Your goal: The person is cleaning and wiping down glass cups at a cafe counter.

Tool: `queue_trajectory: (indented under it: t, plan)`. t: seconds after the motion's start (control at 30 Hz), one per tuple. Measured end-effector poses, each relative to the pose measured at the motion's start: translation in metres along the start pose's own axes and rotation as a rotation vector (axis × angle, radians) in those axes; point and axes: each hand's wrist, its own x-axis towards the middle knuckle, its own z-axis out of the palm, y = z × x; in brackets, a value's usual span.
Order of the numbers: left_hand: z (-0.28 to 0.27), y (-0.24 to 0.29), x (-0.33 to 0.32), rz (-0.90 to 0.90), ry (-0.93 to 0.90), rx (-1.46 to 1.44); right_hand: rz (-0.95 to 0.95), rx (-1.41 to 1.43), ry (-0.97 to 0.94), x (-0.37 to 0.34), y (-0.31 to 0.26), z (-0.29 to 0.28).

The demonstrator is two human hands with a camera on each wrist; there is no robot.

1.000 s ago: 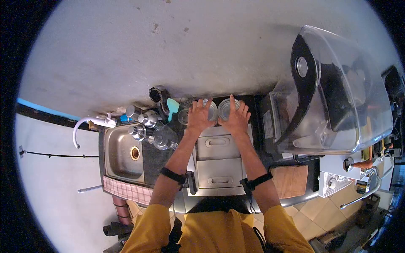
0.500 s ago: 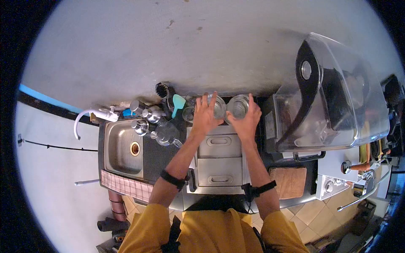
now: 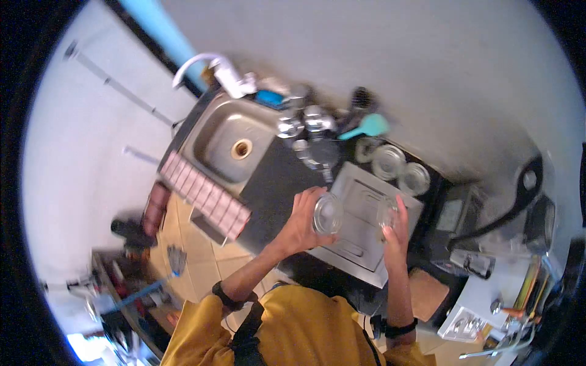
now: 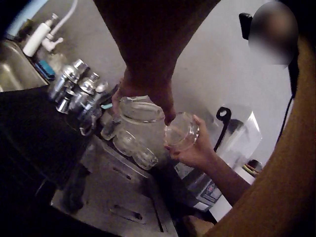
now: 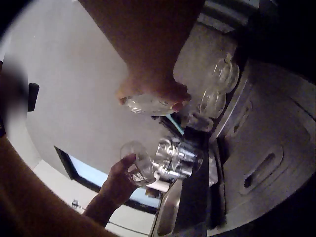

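Observation:
Over the steel covers with recessed handles, each hand holds a clear drinking glass. My left hand curls its fingers and thumb around one glass, shown from the side in the right wrist view. My right hand grips the other glass, its thumb and fingers on opposite sides; the left wrist view shows this glass tilted. The two glasses are apart in the head view. Behind the covers, by the wall, stand more clear glasses.
Left of the covers are metal shakers, a clear pitcher and a turquoise scoop. A steel sink with a white faucet lies further left. To the right stand a blender with a clear cover and a wooden board.
Both hands have come from the row of glasses by the wall back toward the body, each bringing one glass over the steel covers. The head view has turned and tilted.

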Motion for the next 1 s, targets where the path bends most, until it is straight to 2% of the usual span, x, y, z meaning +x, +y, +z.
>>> queue_trajectory:
  t: [0.07, 0.1, 0.17, 0.27, 0.33, 0.4, 0.47, 0.53, 0.6, 0.77, 0.83, 0.87, 1.0]
  plan:
    - [-0.020, -0.008, -0.041, -0.046, 0.120, 0.011, 0.012, 0.061, -0.128, -0.014, 0.015, 0.020]
    - [-0.030, -0.013, -0.062, -0.010, 0.189, 0.025, 0.005, 0.053, -0.213, -0.021, 0.014, 0.038]
    - [-0.045, -0.024, -0.108, -0.017, 0.319, 0.025, 0.143, 0.239, -0.304, -0.037, 0.009, 0.073]
    - [-0.068, -0.024, -0.181, -0.112, 0.483, -0.011, 0.214, 0.228, -0.522, -0.067, 0.008, 0.119]
    - [-0.082, -0.026, -0.236, -0.164, 0.619, 0.086, 0.165, 0.196, -0.651, -0.081, 0.027, 0.149]
    - [-0.095, -0.028, -0.294, -0.234, 0.717, -0.055, 0.261, 0.174, -0.761, -0.111, 0.021, 0.188]
    - [-0.105, -0.034, -0.355, -0.277, 0.847, 0.025, 0.219, 0.156, -0.879, -0.145, 0.024, 0.229]
    - [-0.113, -0.033, -0.420, -0.319, 0.966, -0.059, 0.185, 0.103, -0.932, -0.182, 0.025, 0.268]
    - [-0.118, -0.031, -0.485, -0.370, 1.097, -0.041, 0.302, 0.134, -1.089, -0.219, 0.029, 0.302]
    - [-0.117, -0.024, -0.633, -0.496, 1.354, 0.113, 0.348, 0.154, -1.331, -0.319, 0.036, 0.400]
    - [-0.112, -0.018, -0.689, -0.608, 1.469, 0.152, 0.400, 0.156, -1.453, -0.354, 0.045, 0.437]
    - [-0.109, -0.013, -0.711, -0.615, 1.494, 0.161, 0.458, 0.160, -1.537, -0.370, 0.049, 0.454]
    - [-0.098, 0.017, -0.784, -0.753, 1.726, 0.061, 0.510, 0.084, -1.651, -0.454, 0.050, 0.510]
